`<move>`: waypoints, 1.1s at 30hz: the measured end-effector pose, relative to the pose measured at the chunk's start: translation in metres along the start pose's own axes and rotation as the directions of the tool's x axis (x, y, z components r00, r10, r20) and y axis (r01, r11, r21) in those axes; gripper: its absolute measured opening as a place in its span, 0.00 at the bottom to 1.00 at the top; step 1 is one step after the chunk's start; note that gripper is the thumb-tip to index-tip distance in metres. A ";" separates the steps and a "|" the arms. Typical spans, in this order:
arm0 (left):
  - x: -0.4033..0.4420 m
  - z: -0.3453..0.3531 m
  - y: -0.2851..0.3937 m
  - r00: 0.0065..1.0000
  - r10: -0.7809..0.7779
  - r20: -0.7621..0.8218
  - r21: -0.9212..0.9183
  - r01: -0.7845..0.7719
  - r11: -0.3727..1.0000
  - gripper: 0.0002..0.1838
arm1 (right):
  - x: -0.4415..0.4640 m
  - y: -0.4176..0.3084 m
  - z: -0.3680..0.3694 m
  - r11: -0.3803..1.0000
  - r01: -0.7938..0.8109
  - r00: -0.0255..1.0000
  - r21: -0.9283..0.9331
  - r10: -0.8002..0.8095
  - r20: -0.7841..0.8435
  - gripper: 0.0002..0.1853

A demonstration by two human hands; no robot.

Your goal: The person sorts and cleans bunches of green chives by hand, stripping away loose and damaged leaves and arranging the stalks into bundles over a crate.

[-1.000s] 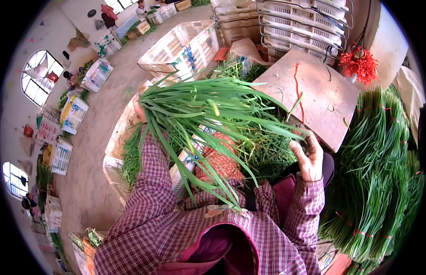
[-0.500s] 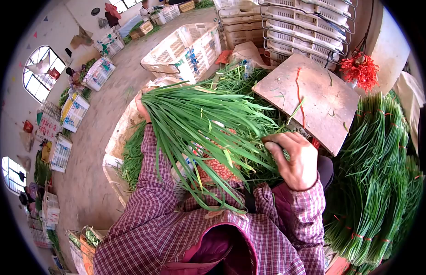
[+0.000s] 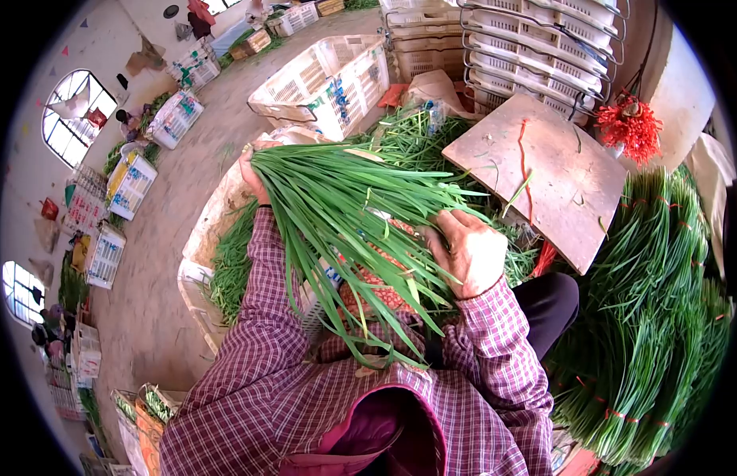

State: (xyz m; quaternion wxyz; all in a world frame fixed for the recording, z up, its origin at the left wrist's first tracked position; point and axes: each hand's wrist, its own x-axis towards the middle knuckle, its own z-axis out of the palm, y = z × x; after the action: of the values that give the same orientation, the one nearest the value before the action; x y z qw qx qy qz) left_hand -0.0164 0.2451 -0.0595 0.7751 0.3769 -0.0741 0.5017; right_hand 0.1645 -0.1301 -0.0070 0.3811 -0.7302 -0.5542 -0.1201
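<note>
A fanned bunch of garlic chives (image 3: 345, 186) stretches across my lap, its long flat green leaves hanging toward me and to the right. My left hand (image 3: 256, 176) is closed around the stem end. Over at the leaf tips, my right hand (image 3: 473, 252) is bent with thumb and fingers pinched on some leaves; the exact ones are partly hidden. Beneath the bunch, a patterned red cloth (image 3: 368, 293) shows on my lap. Loose green leaves (image 3: 416, 139) lie heaped just beyond the bunch.
A tilted board (image 3: 543, 170) with a red tie on it sits at the right. Tied chive bundles (image 3: 638, 317) are stacked beside my right knee. Red ties (image 3: 629, 127) hang behind. White crates (image 3: 321, 87) stand ahead, and more are stacked (image 3: 535, 47) at the back.
My right hand has moved left and inward from beyond the leaf tips onto the leaves. My left hand still holds the stem end in nearly the same place.
</note>
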 end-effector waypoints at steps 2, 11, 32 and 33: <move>-0.002 0.005 0.000 1.000 -0.013 -0.025 0.009 0.013 1.000 0.18 | 0.001 0.003 0.005 0.992 -0.030 1.000 0.124 0.029 0.009 0.11; 0.003 0.007 -0.004 0.956 0.137 -0.260 0.321 -0.048 0.946 0.19 | -0.014 0.023 -0.053 0.733 -0.269 0.920 0.625 0.387 -0.057 0.09; -0.001 0.067 -0.009 0.946 0.057 -0.319 0.111 -0.022 0.994 0.11 | 0.004 -0.025 -0.016 0.946 0.072 0.995 0.316 -0.091 0.047 0.09; -0.002 0.070 -0.009 0.936 0.044 -0.348 0.090 -0.013 0.996 0.10 | 0.003 -0.026 -0.016 0.942 0.021 0.995 0.334 -0.052 0.083 0.09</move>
State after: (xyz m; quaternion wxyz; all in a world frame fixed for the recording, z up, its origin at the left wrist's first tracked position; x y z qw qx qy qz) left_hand 0.0084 0.1955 -0.0158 0.7515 0.3139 0.0811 0.5746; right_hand 0.1464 -0.1358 0.0166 0.4711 -0.6497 -0.5966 0.0013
